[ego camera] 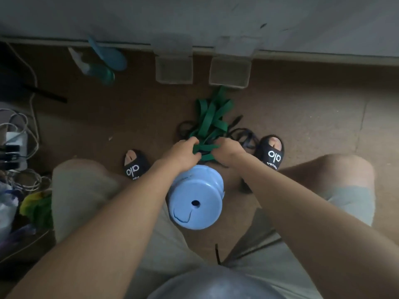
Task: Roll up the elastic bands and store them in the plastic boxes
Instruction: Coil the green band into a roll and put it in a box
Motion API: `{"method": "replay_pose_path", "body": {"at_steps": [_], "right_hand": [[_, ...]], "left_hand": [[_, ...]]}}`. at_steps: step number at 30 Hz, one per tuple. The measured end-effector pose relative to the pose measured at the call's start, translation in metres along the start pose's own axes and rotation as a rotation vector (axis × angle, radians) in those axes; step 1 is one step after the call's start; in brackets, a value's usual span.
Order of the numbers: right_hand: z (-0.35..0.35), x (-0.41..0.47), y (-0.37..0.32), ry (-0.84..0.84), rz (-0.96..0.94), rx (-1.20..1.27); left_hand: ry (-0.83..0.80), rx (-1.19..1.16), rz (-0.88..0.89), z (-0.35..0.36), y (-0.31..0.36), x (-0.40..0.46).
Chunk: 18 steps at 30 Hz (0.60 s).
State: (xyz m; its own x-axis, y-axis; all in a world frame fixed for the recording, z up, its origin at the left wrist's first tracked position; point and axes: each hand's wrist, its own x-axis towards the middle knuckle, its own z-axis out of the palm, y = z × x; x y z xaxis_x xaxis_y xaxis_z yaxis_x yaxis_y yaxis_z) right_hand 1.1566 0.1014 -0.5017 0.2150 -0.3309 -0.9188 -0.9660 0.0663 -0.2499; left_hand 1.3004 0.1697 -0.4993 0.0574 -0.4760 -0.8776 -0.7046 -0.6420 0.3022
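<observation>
A tangled heap of green elastic bands (212, 117) lies on the brown floor in front of me, with thin dark bands (244, 134) mixed in at its right side. My left hand (183, 153) and my right hand (227, 151) both grip the near end of a green band, fingers curled round it, close together. Two clear plastic boxes stand by the wall beyond the heap: the left box (173, 70) and the right box (230, 72). What lies inside them I cannot make out.
A light blue plastic stool (195, 201) stands between my knees, just under my wrists. My feet in black slippers (273, 153) flank the heap. A power strip with cables (15, 145) and bags crowd the left edge. A blue bottle and lid (105, 63) lie near the wall.
</observation>
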Motion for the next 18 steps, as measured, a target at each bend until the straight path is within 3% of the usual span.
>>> {"method": "replay_pose_path", "body": {"at_steps": [10, 18], "right_hand": [[-0.004, 0.127, -0.001, 0.112, 0.005, 0.149], [0.036, 0.199, 0.006, 0.033, 0.007, 0.332]], "left_hand": [[0.098, 0.086, 0.144, -0.025, -0.014, 0.12], [0.168, 0.052, 0.198, -0.017, -0.044, 0.176]]}}
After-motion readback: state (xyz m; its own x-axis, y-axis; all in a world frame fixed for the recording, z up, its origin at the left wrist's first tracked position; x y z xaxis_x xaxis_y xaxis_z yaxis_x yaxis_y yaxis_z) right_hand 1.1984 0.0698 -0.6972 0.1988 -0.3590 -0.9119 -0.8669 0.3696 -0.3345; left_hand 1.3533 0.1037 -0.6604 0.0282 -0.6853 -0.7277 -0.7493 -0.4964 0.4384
